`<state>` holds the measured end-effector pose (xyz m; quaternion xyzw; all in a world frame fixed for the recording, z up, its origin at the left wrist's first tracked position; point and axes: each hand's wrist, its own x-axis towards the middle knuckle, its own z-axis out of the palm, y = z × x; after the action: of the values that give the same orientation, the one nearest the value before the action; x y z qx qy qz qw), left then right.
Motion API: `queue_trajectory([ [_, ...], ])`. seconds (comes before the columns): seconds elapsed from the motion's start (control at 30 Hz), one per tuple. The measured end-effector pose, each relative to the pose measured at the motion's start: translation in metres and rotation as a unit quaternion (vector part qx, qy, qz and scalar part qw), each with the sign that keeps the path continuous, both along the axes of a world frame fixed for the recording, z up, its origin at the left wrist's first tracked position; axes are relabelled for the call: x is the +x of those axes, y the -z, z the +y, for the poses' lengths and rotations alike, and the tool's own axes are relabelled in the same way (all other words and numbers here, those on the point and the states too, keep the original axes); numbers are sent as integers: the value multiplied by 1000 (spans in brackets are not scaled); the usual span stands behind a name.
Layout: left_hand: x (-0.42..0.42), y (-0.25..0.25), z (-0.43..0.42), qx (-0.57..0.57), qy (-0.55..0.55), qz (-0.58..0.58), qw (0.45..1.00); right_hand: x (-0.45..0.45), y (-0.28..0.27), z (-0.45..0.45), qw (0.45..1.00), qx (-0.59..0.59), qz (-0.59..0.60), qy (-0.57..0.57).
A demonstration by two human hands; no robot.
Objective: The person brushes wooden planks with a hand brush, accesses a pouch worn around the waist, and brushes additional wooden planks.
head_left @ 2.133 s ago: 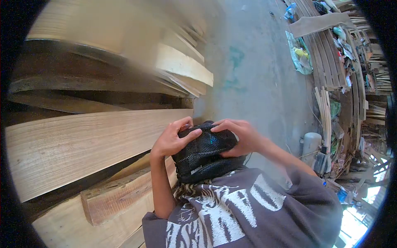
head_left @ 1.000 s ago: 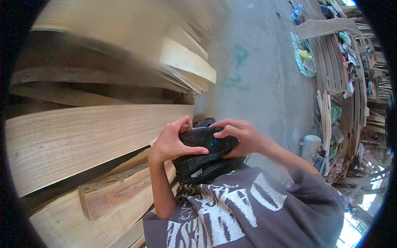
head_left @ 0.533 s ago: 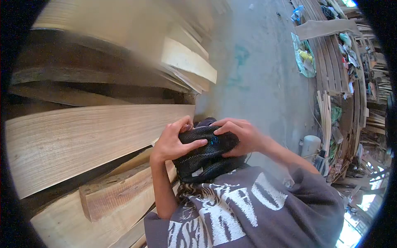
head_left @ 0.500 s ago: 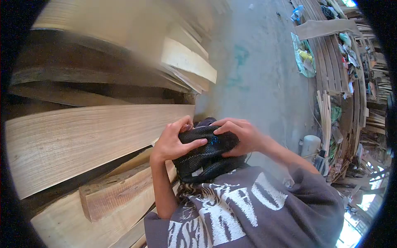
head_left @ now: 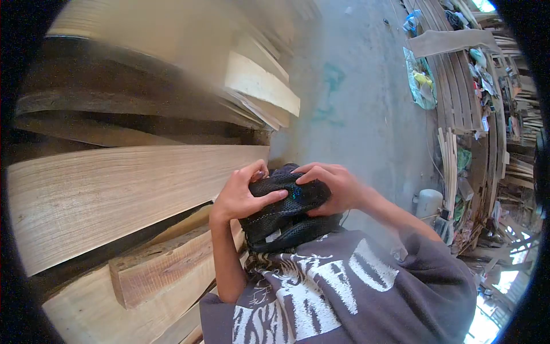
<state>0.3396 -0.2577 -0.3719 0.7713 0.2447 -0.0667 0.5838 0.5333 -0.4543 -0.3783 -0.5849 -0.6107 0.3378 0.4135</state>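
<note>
A bunched black mesh fabric item (head_left: 269, 215) is held up against the front of my grey printed shirt (head_left: 344, 286). It has small blue-green specks on top, and a little pale patch shows in its lower fold. My left hand (head_left: 243, 195) grips its left side, with the thumb lying across the mesh and the fingers curled behind. On the other side my right hand (head_left: 329, 186) pinches the upper right part, fingers over the top and thumb below. The mesh hides some fingertips, and I cannot tell what kind of article it is.
Stacked wooden planks (head_left: 143, 189) rise close on my left, with a thick wood offcut (head_left: 166, 266) lower down. Concrete floor (head_left: 361, 114) runs ahead. Along the right are timber piles (head_left: 458, 86), a plastic bag (head_left: 421, 83) and a white container (head_left: 429, 203).
Both hands keep their hold on the black mesh item. Its lower fold has shifted slightly, and the pale patch shows a bit more.
</note>
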Motion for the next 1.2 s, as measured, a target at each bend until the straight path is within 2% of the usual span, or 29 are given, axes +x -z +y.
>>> queue_trajectory([
  [0.27, 4, 70, -9, -56, -30, -10, 998, 11, 12, 1, 996, -91, -2, 3],
  [0.33, 10, 86, -12, -55, -48, -18, 997, 13, 26, -1, 993, -114, 37, 21],
  [0.37, 14, 101, -12, -112, -105, -8, 988, 17, 32, 0, 991, -122, 51, 29],
  [0.47, 13, 152, -16, -50, -276, -133, 951, 24, 41, -2, 987, -134, 58, 67],
  [0.53, 10, 143, -14, -15, -333, -112, 936, 30, 45, -8, 982, -169, 13, 84],
  [0.67, -24, 160, -14, -72, -294, -42, 952, 35, 86, -22, 973, -185, 68, 121],
  [0.73, -40, 158, -25, -77, -259, -74, 960, 41, 91, -20, 969, -222, 40, 104],
  [0.8, -53, 157, -39, -127, -285, -93, 946, 47, 86, -15, 981, -176, -49, 64],
  [0.83, -58, 157, -47, -133, -310, -114, 935, 50, 77, -12, 970, -232, -62, 30],
  [0.87, -61, 155, -53, -140, -335, -133, 922, 49, 69, -10, 967, -239, -87, 22],
  [0.93, -64, 132, -55, -87, -335, -63, 936, 49, 50, -2, 958, -254, -136, 4],
  [0.97, -68, 135, -56, -100, -345, -30, 933, 46, 24, 7, 945, -280, -167, -13],
  [1.1, -60, 132, -60, -108, -371, -140, 912, 44, 22, 26, 947, -166, -260, -93],
  [1.2, -55, 130, -55, -114, -356, -147, 916, 41, 23, 41, 931, -151, -295, -151],
])
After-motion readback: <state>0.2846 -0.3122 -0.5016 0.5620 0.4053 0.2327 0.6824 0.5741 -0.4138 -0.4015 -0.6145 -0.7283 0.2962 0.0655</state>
